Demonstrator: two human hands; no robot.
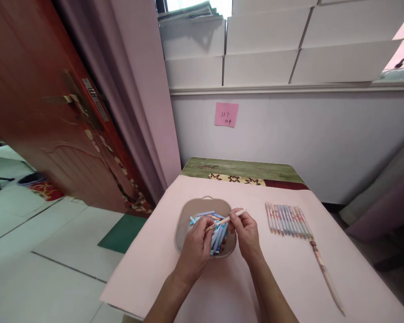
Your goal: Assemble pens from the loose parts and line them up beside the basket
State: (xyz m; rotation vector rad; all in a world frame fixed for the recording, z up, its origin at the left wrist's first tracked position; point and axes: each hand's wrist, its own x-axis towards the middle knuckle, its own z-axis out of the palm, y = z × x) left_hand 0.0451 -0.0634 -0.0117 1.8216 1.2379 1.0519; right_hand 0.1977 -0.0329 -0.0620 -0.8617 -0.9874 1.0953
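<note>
Long pen-like stick: lies slantwise at the right [327,277], its pointed end toward the near side of the desk [148,269]; a sleeve or elbow could knock it, so the right forearm is best held clear.
Left hand: over the near part of the bin [181,237], the left hand [197,237] has its fingers pinching the lower end of the cream pen piece [226,220]; a light, steady pinch should serve as the anchor.
Right hand: the right hand [245,231] pinches the upper end, thumb and fingers together; small, straight movements along the piece's length would spare it from bending.
Cream pen piece: held slanting between both hands above the bin, so anything dropped should land among the other pieces. Whether its parts are fully seated is too small to tell.
Blue pen pieces: heaped loosely in the bin [218,237] just below the fingers; hands held above the heap would avoid snagging.
Row of pens: side by side on the desk [286,220], right of the bin; a wide reach could disturb the alignment.
Pink note: on the wall beyond the desk [226,115], well out of the way.
</note>
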